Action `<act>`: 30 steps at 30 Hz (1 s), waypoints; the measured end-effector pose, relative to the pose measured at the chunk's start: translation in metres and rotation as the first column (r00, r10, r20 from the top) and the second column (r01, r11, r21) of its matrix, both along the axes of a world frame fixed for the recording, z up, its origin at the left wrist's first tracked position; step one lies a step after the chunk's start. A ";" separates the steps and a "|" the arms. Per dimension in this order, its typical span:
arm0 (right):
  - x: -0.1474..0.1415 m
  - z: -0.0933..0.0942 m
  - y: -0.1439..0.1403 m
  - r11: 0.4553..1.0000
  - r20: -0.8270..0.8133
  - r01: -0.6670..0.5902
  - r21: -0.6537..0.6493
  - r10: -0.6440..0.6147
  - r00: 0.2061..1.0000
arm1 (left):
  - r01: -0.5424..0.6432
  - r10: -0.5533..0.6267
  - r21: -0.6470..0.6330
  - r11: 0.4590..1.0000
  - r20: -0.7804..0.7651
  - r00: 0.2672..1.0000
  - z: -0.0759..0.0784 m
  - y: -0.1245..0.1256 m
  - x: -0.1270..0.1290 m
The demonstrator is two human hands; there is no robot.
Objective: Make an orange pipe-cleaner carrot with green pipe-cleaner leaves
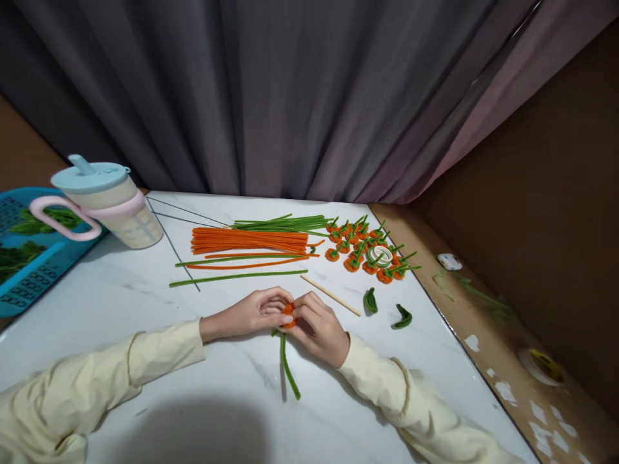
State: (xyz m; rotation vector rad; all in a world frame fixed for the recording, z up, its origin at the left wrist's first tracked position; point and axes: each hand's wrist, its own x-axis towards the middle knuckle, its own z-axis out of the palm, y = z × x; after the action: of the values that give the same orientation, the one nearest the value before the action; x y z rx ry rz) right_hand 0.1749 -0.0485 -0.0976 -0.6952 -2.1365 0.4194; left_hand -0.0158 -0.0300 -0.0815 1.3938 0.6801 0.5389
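Over the white counter [348, 412], from afar, I had left hand [258, 312] and right hand [319, 325] pinching an orange piece [289, 312] between fingers [309, 308], green stem [289, 369] at six o'clock, orange bundle [249, 240] at eleven.

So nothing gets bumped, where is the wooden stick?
In the head view, the wooden stick lies on the table right of centre, just beyond the right hand and left of a curled green piece.
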 end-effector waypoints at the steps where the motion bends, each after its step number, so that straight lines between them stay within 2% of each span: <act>1: 0.000 0.000 0.000 1.000 -0.001 -0.002 0.006 0.002 1.000 | 0.006 -0.006 0.008 1.000 -0.014 1.000 0.000 0.000 0.000; 7: -0.002 0.000 -0.002 0.999 -0.008 0.002 0.046 -0.002 1.000 | 0.032 -0.031 0.007 0.999 -0.047 0.998 0.001 0.001 0.000; 18: -0.003 -0.002 -0.003 0.993 -0.005 0.045 0.105 -0.044 0.999 | -0.014 0.016 0.028 0.999 -0.052 0.999 0.000 0.000 0.001; 26: -0.003 -0.003 -0.004 0.976 0.002 0.047 0.214 -0.049 0.999 | -0.024 0.026 0.033 0.999 -0.051 0.998 0.000 -0.001 0.002; 30: -0.003 -0.001 -0.003 0.981 -0.003 0.044 0.189 -0.044 0.999 | 0.007 -0.005 0.052 0.999 -0.040 0.999 0.002 -0.001 0.002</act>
State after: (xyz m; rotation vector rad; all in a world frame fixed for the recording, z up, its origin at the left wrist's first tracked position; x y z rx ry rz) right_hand 0.1723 -0.0517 -0.0989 -0.6324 -2.1243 0.1882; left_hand -0.0137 -0.0310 -0.0800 1.4582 0.6980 0.5291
